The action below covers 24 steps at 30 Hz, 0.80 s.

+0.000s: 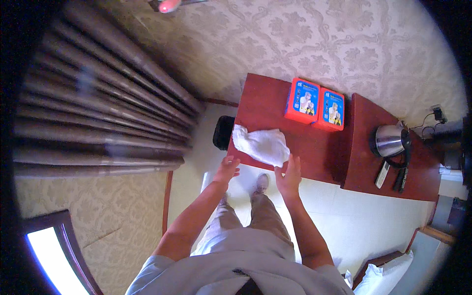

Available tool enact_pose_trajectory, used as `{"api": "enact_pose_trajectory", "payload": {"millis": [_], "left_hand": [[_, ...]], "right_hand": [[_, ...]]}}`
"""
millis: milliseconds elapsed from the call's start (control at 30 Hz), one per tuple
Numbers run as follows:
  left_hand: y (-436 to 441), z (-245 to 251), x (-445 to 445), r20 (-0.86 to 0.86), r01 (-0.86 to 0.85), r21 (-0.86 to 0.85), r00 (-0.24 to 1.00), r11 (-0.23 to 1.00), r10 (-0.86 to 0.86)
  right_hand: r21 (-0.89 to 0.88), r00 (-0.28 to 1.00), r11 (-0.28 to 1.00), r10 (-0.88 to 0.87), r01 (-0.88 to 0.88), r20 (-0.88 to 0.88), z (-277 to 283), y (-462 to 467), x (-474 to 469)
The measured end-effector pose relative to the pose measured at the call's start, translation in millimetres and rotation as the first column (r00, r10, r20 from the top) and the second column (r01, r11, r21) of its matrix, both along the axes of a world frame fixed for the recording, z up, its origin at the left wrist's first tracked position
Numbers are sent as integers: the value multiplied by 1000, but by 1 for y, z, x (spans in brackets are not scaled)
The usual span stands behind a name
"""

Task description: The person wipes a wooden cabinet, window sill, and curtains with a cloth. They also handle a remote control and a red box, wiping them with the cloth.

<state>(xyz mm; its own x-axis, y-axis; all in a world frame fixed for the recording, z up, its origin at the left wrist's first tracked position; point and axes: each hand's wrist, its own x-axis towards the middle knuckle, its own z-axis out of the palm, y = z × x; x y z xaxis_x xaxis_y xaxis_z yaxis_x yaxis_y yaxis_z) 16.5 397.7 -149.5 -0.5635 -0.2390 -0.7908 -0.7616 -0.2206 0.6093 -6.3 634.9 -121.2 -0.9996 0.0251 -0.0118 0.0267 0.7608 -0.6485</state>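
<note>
A crumpled white cloth [261, 145] lies on the dark red wooden desk [317, 158], near its front left edge. My right hand [289, 175] is at the cloth's right end, thumb and fingers on either side of its near corner. Whether they grip the fabric or only touch it, I cannot tell. To the left, my left hand [225, 170] hovers just off the desk's front edge, fingers apart and nothing in it, a little short of the cloth.
Two red boxes with blue printed lids [308, 97] stand at the back of the desk. On the adjoining surface are a metal electric kettle [389, 140], a white remote control [382, 175] and dark slim objects [400, 180]. Brown curtains [110, 110] hang left; a black bin [223, 132] is beside the desk.
</note>
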Motion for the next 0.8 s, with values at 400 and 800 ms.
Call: {"api": "enact_pose_trajectory", "payload": {"millis": [400,800], "left_hand": [[38,-73,-51,337,602,-799,428,-15,-839],[106,-66,17,397,653,-724,128,-224,-909]], "right_hand": [[213,912,886,402,-411,85,-95,-13,-61],[260,941,911,275,-320,195,-105,52,15]]}}
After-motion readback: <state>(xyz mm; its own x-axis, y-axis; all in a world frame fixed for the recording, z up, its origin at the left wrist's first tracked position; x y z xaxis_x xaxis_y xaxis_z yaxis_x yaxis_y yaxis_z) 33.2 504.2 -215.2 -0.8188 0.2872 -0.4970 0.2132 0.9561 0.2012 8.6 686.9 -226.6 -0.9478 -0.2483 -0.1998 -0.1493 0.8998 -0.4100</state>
